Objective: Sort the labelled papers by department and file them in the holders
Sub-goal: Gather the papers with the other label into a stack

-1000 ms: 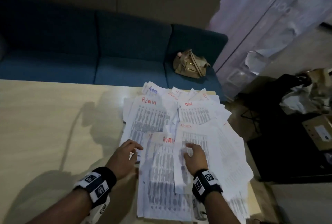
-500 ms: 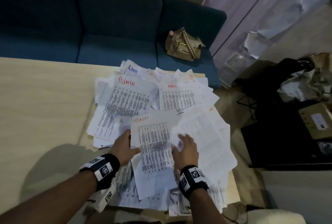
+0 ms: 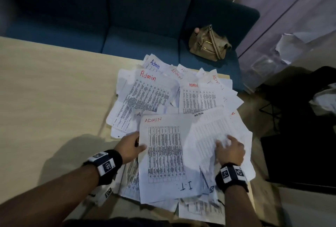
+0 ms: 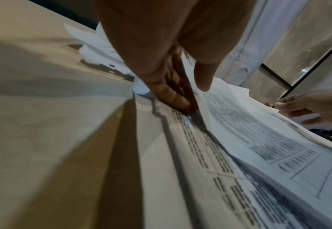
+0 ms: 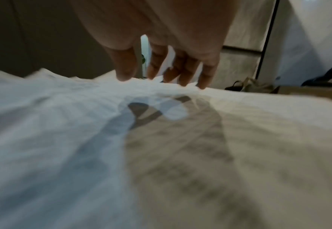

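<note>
A loose pile of printed papers [image 3: 198, 97], most marked "Admin" in red, blue or black, covers the right end of the table [image 3: 54, 99]. On top, nearest me, lies a sheet headed "ADMIN" [image 3: 163, 154] in red, with "I.T." written upside down at its near edge. My left hand [image 3: 133, 144] pinches this sheet's left edge, thumb above and fingers beneath, as the left wrist view shows it [image 4: 192, 96]. My right hand [image 3: 229, 148] rests spread on a pale, faintly printed sheet [image 3: 214, 128] to the right, fingertips [image 5: 182, 80] pressing the paper [image 5: 161, 139]. No holders are in view.
A blue sofa [image 3: 127, 17] runs behind the table, with a tan handbag [image 3: 209, 44] on its right seat. Papers overhang the table's right edge. Dark floor clutter and a cardboard box lie to the right. Bare tabletop stretches to the left.
My left hand has taken the red "ADMIN" sheet by its left edge and brought it on top of the pile. My right hand has slid right across the pale sheet.
</note>
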`<act>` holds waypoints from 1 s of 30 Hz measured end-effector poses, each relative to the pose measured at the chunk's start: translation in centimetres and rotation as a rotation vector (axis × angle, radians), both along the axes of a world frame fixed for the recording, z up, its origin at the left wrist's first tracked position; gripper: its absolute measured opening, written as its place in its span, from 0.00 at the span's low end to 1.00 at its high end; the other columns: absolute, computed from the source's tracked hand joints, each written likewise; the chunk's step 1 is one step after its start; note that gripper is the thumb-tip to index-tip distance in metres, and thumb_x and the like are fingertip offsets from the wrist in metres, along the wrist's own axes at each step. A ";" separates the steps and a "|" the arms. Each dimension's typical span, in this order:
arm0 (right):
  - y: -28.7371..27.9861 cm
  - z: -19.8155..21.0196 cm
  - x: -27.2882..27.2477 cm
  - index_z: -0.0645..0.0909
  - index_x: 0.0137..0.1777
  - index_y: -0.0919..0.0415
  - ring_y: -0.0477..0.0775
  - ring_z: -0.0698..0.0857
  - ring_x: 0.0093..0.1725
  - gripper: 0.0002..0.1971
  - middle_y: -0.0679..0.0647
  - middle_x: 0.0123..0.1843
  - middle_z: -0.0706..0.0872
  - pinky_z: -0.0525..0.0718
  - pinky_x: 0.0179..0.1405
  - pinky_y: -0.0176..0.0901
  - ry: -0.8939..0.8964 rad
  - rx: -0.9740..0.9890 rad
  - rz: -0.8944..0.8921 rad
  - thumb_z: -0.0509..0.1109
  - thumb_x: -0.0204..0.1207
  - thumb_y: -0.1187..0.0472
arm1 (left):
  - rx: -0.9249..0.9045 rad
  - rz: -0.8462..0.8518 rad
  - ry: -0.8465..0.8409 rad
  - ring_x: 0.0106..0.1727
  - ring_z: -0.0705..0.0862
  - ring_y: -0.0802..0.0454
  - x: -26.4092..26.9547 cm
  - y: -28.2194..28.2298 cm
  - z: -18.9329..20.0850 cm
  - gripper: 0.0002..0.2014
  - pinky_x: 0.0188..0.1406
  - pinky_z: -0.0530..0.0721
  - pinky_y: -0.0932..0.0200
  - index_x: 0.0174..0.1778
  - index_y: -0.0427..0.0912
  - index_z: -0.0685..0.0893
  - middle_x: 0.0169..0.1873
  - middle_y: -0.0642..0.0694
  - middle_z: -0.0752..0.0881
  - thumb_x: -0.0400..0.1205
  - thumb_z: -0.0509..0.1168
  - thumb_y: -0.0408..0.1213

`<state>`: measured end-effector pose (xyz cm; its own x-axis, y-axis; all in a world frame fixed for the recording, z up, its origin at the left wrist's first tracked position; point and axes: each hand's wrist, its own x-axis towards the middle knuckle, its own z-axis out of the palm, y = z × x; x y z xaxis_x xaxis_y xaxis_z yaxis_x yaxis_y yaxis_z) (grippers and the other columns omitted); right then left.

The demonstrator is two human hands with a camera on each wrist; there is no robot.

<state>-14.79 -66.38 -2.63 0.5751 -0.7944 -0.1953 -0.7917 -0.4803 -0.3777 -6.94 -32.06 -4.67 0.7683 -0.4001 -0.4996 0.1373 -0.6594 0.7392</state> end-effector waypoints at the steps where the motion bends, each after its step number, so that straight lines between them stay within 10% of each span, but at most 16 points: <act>1: -1.2 -0.1 0.0 0.72 0.74 0.57 0.67 0.71 0.73 0.33 0.65 0.74 0.72 0.72 0.70 0.62 0.063 -0.001 -0.023 0.74 0.72 0.46 | 0.019 0.007 -0.015 0.53 0.84 0.53 0.1 0.0 -0.2 0.12 0.51 0.81 0.60 0.61 0.45 0.81 0.56 0.49 0.86 0.83 0.67 0.42; 6: -3.6 -1.1 -0.4 0.57 0.82 0.60 0.69 0.67 0.76 0.50 0.65 0.78 0.67 0.68 0.74 0.65 0.258 0.117 0.012 0.74 0.67 0.36 | 0.038 0.139 0.005 0.47 0.87 0.47 0.5 0.1 -1.0 0.09 0.50 0.85 0.52 0.50 0.41 0.83 0.46 0.46 0.88 0.82 0.67 0.43; 10: -4.0 -1.1 -0.3 0.66 0.78 0.55 0.68 0.66 0.76 0.45 0.64 0.76 0.69 0.67 0.73 0.66 0.327 0.040 0.060 0.74 0.64 0.33 | 0.028 0.163 0.027 0.43 0.87 0.41 0.5 0.4 -1.5 0.13 0.47 0.87 0.43 0.49 0.40 0.81 0.43 0.41 0.88 0.80 0.68 0.47; 22: 2.2 -0.4 0.4 0.70 0.75 0.61 0.66 0.76 0.72 0.27 0.63 0.74 0.76 0.75 0.70 0.53 0.089 0.270 0.021 0.71 0.78 0.55 | 0.012 0.206 0.016 0.40 0.86 0.44 0.4 0.1 -1.2 0.14 0.45 0.86 0.47 0.46 0.42 0.81 0.41 0.42 0.88 0.80 0.69 0.51; 30: 2.9 0.4 5.7 0.55 0.82 0.63 0.61 0.71 0.75 0.42 0.60 0.77 0.69 0.70 0.73 0.52 -0.102 0.383 -0.022 0.76 0.73 0.66 | -0.040 0.186 0.019 0.52 0.86 0.43 0.2 0.4 -1.2 0.11 0.58 0.83 0.45 0.55 0.43 0.83 0.49 0.42 0.89 0.84 0.65 0.45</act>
